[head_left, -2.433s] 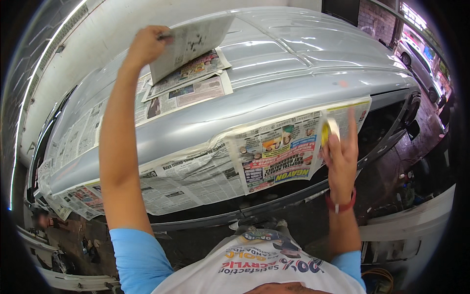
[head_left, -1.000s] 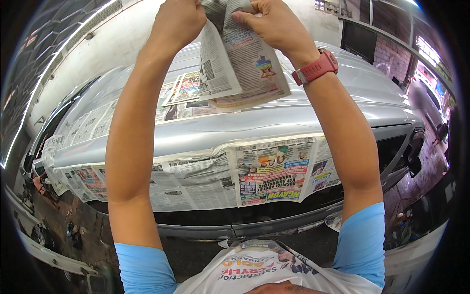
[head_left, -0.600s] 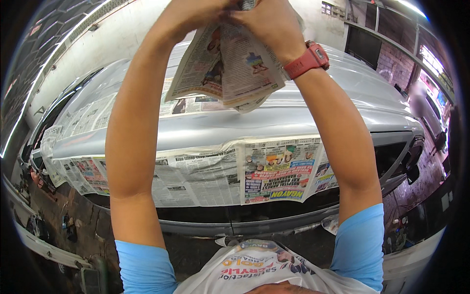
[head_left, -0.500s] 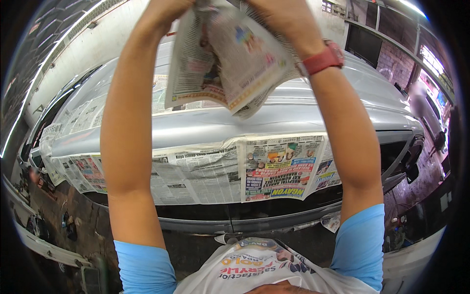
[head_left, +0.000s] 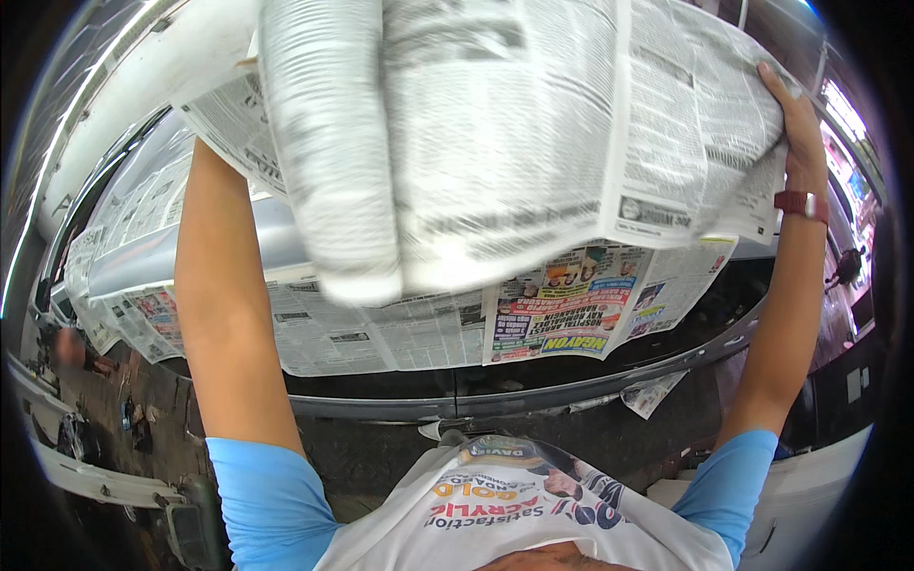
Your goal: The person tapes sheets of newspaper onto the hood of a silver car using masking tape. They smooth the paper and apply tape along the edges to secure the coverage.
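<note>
A large newspaper sheet (head_left: pixel 495 143) is spread wide in the air in front of me, its left part curled and blurred by motion. My right hand (head_left: pixel 798 119) grips its right edge, thumb on the near face, with a red watch on the wrist. My left arm passes behind the sheet's left part. Only a bit of my left hand (head_left: pixel 248 63) shows at the sheet's upper left edge; the rest is hidden. Below the sheet, other newspaper pages (head_left: pixel 381 328) hang along the side of a silver vehicle (head_left: pixel 271 228), covering part of its dark windows.
More newspaper covers the vehicle's left end (head_left: pixel 143 214). A loose paper scrap (head_left: pixel 655 392) sticks out by the lower body edge on the right. Dark items lie on the floor (head_left: pixel 162 400) at the left. A pale wall (head_left: pixel 214 57) stands behind the vehicle.
The newspaper was bunched and folded between my raised hands; now it is opened out wide. My right hand has moved right and down, and my hands are farther apart.
</note>
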`<action>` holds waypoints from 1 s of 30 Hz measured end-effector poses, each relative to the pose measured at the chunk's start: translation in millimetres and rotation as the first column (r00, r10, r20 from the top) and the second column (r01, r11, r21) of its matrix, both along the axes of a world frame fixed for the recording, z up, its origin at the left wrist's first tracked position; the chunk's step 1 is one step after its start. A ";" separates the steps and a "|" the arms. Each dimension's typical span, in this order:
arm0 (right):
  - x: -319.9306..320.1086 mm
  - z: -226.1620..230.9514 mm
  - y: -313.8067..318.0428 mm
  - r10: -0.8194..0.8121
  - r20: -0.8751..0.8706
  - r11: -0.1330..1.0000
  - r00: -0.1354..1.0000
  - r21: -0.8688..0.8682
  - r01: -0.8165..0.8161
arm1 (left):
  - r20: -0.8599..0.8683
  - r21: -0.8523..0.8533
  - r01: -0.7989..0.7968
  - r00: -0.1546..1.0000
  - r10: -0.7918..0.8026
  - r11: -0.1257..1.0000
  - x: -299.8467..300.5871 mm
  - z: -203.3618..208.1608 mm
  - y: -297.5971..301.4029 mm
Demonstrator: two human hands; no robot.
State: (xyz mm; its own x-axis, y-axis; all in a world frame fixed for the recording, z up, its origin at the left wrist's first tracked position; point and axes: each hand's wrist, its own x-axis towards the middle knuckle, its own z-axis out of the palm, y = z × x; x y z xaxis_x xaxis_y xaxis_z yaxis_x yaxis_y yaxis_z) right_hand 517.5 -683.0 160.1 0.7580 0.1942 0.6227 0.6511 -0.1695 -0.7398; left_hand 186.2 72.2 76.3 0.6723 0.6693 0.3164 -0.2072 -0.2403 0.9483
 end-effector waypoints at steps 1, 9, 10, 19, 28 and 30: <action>3.7 -5.7 -16.2 -0.026 -0.031 0.999 0.999 -0.038 0.025 | -0.007 -0.019 -0.007 1.000 0.007 1.000 -3.8 -7.4 3.7; -1.9 -71.8 -165.2 -0.239 -0.137 0.971 0.961 -0.019 0.239 | -0.075 -0.036 -0.020 0.997 0.017 0.999 -10.9 -27.8 26.9; -16.5 -80.3 -183.4 -0.279 -0.124 0.960 0.952 -0.015 0.280 | -0.085 -0.043 -0.012 0.996 0.008 0.999 -6.6 -33.9 29.3; -157.1 -159.9 -303.2 -0.443 -0.282 0.864 0.851 0.119 0.489 | -0.168 0.041 -0.015 0.986 0.021 0.999 -24.9 -26.3 88.9; -248.3 -204.1 -365.0 -0.600 -0.467 0.683 0.649 0.122 0.720 | -0.233 0.105 -0.037 0.971 0.061 0.994 -30.6 -14.0 122.9; -255.0 -208.5 -353.0 -0.595 -0.448 0.684 0.667 0.153 0.713 | -0.239 0.109 -0.054 0.968 0.079 0.993 -41.3 -14.1 120.7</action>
